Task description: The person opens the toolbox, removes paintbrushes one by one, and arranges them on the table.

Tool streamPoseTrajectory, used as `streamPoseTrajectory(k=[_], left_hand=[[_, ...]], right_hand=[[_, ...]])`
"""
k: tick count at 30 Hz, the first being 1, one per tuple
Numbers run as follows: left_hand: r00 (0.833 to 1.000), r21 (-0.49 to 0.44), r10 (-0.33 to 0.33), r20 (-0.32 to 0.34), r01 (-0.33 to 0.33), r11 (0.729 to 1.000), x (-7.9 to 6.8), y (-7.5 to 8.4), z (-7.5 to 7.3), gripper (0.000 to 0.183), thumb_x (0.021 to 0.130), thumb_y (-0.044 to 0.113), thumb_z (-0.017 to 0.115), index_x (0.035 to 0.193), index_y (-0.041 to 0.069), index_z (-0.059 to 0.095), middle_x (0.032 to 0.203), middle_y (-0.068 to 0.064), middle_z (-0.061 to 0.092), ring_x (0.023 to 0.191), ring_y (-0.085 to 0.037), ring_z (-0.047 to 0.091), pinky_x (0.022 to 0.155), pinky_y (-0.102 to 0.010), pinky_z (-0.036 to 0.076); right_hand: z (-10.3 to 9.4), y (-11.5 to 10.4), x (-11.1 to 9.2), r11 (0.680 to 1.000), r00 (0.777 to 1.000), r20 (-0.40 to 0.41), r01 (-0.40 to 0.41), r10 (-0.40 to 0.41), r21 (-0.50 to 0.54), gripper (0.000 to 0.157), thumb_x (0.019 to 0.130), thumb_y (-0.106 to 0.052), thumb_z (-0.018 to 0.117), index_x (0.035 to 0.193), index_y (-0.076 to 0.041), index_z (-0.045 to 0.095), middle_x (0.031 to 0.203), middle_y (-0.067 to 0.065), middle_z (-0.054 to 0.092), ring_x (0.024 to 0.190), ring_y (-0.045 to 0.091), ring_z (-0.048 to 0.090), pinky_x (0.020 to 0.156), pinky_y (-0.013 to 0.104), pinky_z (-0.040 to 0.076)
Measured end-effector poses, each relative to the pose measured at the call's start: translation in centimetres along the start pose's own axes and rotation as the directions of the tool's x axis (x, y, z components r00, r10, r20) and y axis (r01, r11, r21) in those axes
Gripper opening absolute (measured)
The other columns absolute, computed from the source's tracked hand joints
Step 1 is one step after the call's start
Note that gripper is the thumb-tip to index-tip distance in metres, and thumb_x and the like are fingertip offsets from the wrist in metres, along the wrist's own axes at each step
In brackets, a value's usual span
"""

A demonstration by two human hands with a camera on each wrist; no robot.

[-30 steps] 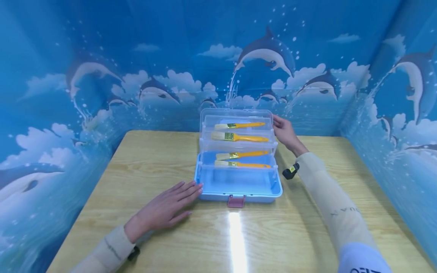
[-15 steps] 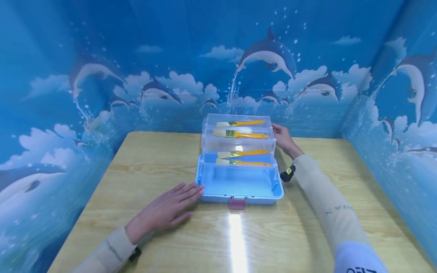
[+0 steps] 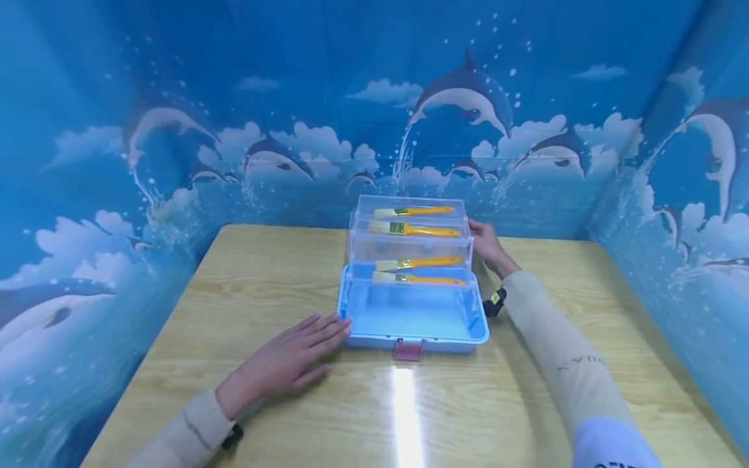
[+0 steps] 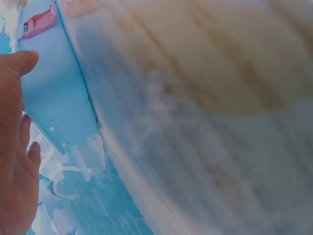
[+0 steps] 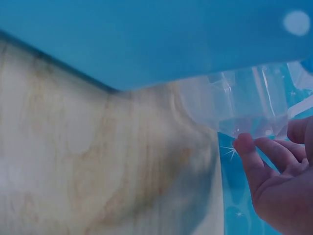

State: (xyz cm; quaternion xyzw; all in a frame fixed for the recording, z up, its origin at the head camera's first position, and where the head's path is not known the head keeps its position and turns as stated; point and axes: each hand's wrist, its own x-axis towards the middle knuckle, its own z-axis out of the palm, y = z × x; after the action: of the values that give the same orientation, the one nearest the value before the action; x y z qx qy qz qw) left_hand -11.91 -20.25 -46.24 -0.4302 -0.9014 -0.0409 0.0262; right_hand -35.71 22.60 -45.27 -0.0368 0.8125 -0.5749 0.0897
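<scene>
A blue toolbox (image 3: 412, 316) stands open on the table, its pink latch (image 3: 408, 351) at the front. Clear stepped trays (image 3: 404, 246) fan out above its rear part. Several paintbrushes (image 3: 432, 229) with yellow handles and pale bristles lie across them. Behind the trays, the clear lid (image 5: 244, 110) leans back, mostly hidden in the head view. My right hand (image 3: 490, 248) holds the lid's right edge, fingers bent against it in the right wrist view. My left hand (image 3: 287, 359) lies flat with fingers extended, fingertips touching the box's front left corner.
A wooden table (image 3: 257, 273) carries the box, near its back edge. Dolphin-printed blue curtains (image 3: 328, 84) close off the back and both sides. A bright light strip reflects on the wood in front of the box.
The clear lid has tipped backward and down behind the trays, the right hand moving slightly down with it. The left hand has stayed at the box's front left corner.
</scene>
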Motion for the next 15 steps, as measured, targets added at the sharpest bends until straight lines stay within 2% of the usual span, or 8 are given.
streamPoseTrajectory(k=[7, 11, 15], left_hand=[[1.0, -0.004, -0.007, 0.008, 0.007, 1.0, -0.1, 0.3, 0.0, 0.067, 0.106, 0.041, 0.051, 0.163, 0.019, 0.024, 0.17, 0.006, 0.016, 0.156, -0.017, 0.019, 0.127, -0.044, 0.022], [0.999, -0.014, -0.019, 0.026, 0.02, 1.0, -0.1, 0.4, -0.2, 0.067, 0.106, 0.041, 0.051, 0.163, 0.018, 0.023, 0.171, 0.006, 0.014, 0.157, -0.017, 0.017, 0.127, -0.043, 0.021], [0.999, -0.026, -0.027, 0.038, 0.028, 0.999, 0.0, 0.4, -0.3, 0.068, 0.106, 0.04, 0.051, 0.163, 0.019, 0.022, 0.171, 0.006, 0.013, 0.157, -0.017, 0.016, 0.128, -0.043, 0.02]], right_hand=[[0.2, -1.2, -1.2, 0.998, 0.996, 0.061, -0.061, 0.059, 0.029, 0.056, 0.107, -0.013, 0.045, 0.158, 0.0, 0.029, 0.16, 0.025, 0.036, 0.145, 0.041, 0.04, 0.119, 0.052, 0.039], [0.1, -0.1, -0.9, 0.999, 0.997, 0.064, -0.044, 0.043, 0.019, 0.055, 0.109, -0.016, 0.042, 0.16, -0.004, 0.026, 0.161, 0.022, 0.035, 0.146, 0.039, 0.04, 0.119, 0.052, 0.039], [0.2, 1.4, -0.2, 1.0, 0.999, 0.045, -0.023, 0.022, 0.011, 0.054, 0.109, -0.02, 0.042, 0.16, -0.007, 0.029, 0.159, 0.021, 0.041, 0.142, 0.036, 0.045, 0.116, 0.048, 0.044]])
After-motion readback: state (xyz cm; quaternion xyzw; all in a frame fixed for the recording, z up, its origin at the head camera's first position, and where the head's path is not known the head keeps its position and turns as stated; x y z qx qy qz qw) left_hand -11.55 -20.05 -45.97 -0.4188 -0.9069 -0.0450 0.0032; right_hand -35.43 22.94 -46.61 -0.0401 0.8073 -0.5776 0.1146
